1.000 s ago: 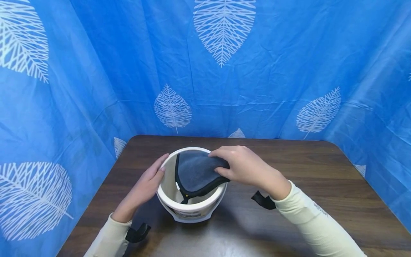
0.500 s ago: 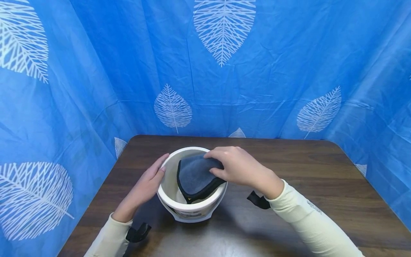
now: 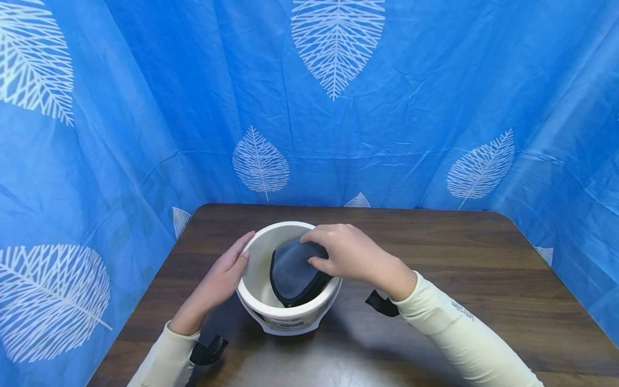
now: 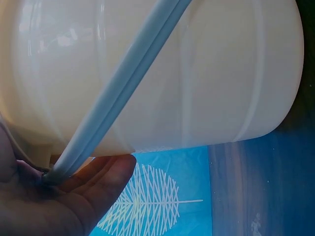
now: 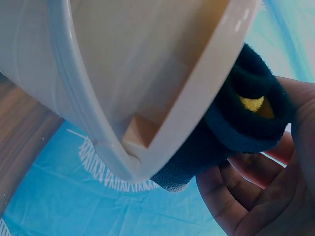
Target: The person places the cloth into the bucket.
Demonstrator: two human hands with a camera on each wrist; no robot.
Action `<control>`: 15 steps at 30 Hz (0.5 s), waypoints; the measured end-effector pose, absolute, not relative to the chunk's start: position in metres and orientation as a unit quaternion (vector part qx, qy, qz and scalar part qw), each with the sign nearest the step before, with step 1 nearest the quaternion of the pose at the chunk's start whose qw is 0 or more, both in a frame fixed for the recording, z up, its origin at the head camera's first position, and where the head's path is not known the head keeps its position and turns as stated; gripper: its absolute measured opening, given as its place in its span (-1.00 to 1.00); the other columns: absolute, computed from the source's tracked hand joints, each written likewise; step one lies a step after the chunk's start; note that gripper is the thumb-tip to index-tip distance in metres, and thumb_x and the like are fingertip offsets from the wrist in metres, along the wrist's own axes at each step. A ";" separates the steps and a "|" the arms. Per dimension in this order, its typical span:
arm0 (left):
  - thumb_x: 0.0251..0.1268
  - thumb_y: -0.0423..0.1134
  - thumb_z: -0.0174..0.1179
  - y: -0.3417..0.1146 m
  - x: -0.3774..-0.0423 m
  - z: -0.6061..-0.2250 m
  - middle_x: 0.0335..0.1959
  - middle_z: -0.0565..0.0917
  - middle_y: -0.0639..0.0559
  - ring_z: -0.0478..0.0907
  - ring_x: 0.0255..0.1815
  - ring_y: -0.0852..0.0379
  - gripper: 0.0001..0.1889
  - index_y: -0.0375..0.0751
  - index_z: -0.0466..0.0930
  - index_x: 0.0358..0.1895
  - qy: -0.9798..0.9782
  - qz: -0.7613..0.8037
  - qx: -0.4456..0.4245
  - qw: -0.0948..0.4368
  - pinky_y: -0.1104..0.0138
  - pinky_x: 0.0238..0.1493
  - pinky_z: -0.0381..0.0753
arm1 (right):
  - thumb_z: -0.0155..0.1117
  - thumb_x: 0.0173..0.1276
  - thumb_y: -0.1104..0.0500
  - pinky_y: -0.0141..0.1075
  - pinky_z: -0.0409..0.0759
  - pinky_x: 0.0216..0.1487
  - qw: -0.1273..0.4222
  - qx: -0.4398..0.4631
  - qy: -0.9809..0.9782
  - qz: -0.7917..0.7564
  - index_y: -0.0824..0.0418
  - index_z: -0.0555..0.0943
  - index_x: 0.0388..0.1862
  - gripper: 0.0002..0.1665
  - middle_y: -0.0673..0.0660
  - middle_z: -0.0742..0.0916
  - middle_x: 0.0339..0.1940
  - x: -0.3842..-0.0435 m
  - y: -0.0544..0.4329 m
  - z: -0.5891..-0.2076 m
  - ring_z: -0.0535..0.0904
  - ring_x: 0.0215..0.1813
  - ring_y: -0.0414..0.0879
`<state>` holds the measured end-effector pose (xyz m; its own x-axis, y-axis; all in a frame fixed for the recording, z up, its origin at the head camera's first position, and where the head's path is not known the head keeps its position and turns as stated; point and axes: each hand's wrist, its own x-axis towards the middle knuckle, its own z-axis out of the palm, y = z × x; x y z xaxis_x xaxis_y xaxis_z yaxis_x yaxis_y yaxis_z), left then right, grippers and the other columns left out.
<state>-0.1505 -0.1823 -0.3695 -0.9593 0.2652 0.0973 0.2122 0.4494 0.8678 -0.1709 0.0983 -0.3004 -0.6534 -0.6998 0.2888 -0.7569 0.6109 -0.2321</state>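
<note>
A white bucket stands upright on the table. My left hand holds its left side, thumb at the rim and fingers along the outside. In the left wrist view, those fingers lie against the bucket wall beside the handle's pivot. My right hand pinches a folded grey cleaning cloth with black edging, over the right part of the bucket's mouth. Most of the cloth hangs inside the rim. The right wrist view shows the cloth's rolled layers with a yellow patch between them. Its lower part is hidden by the bucket.
The bucket's pale handle hangs down its side. A dark wood table carries the bucket. Blue curtains with white leaf prints stand behind and at both sides. Black straps show at both wrists.
My right hand has moved a little to the left and lower, and the cloth has sunk deeper into the bucket. The left hand and the bucket have stayed in place.
</note>
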 end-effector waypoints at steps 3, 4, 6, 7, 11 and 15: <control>0.69 -0.28 -0.23 -0.182 -0.150 -0.368 0.56 0.17 -0.38 0.29 0.46 -0.36 -0.46 -0.38 0.02 0.59 0.851 0.504 0.142 0.028 -0.14 0.34 0.34 | 0.50 0.25 0.16 -0.16 0.66 0.09 0.083 0.413 -0.891 0.168 0.18 0.72 0.05 -0.62 0.06 0.78 0.00 -0.171 0.097 -0.302 0.71 0.01 -0.08; 0.69 -0.28 -0.23 -0.182 -0.149 -0.368 0.56 0.17 -0.38 0.29 0.46 -0.36 -0.46 -0.38 0.02 0.59 0.851 0.505 0.141 0.028 -0.14 0.34 0.34 | 0.50 0.25 0.16 -0.16 0.66 0.09 0.082 0.415 -0.891 0.168 0.18 0.72 0.05 -0.62 0.06 0.78 0.00 -0.171 0.096 -0.302 0.71 0.01 -0.08; 0.69 -0.28 -0.22 -0.182 -0.149 -0.367 0.56 0.16 -0.38 0.29 0.46 -0.36 -0.46 -0.38 0.02 0.59 0.851 0.505 0.142 0.029 -0.14 0.34 0.34 | 0.50 0.25 0.16 -0.16 0.66 0.09 0.078 0.416 -0.891 0.167 0.18 0.72 0.05 -0.62 0.06 0.78 0.00 -0.171 0.094 -0.303 0.71 0.01 -0.08; 0.69 -0.28 -0.22 -0.183 -0.149 -0.367 0.56 0.16 -0.38 0.29 0.47 -0.35 -0.46 -0.38 0.01 0.59 0.851 0.505 0.142 0.030 -0.14 0.34 0.34 | 0.50 0.25 0.16 -0.16 0.66 0.10 0.076 0.415 -0.891 0.167 0.18 0.72 0.05 -0.62 0.06 0.78 0.00 -0.171 0.094 -0.304 0.71 0.02 -0.08; 0.69 -0.28 -0.21 -0.183 -0.148 -0.366 0.55 0.17 -0.38 0.30 0.46 -0.36 -0.45 -0.37 0.01 0.59 0.849 0.508 0.141 0.032 -0.13 0.32 0.37 | 0.49 0.26 0.15 -0.15 0.65 0.12 0.071 0.413 -0.894 0.161 0.17 0.72 0.06 -0.63 0.05 0.77 0.02 -0.171 0.091 -0.305 0.70 0.04 -0.08; 0.69 -0.28 -0.21 -0.183 -0.148 -0.366 0.55 0.18 -0.38 0.33 0.44 -0.36 -0.46 -0.37 0.01 0.60 0.848 0.510 0.140 0.032 -0.13 0.30 0.40 | 0.48 0.27 0.15 -0.14 0.66 0.10 0.065 0.412 -0.895 0.155 0.16 0.72 0.06 -0.63 0.05 0.78 0.01 -0.172 0.089 -0.306 0.71 0.02 -0.07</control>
<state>-0.1476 -0.1827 -0.3663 -0.9587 0.2702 0.0883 0.2046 0.4404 0.8742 -0.1717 0.0885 -0.3064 -0.6517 -0.7182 0.2437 -0.7584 0.6122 -0.2238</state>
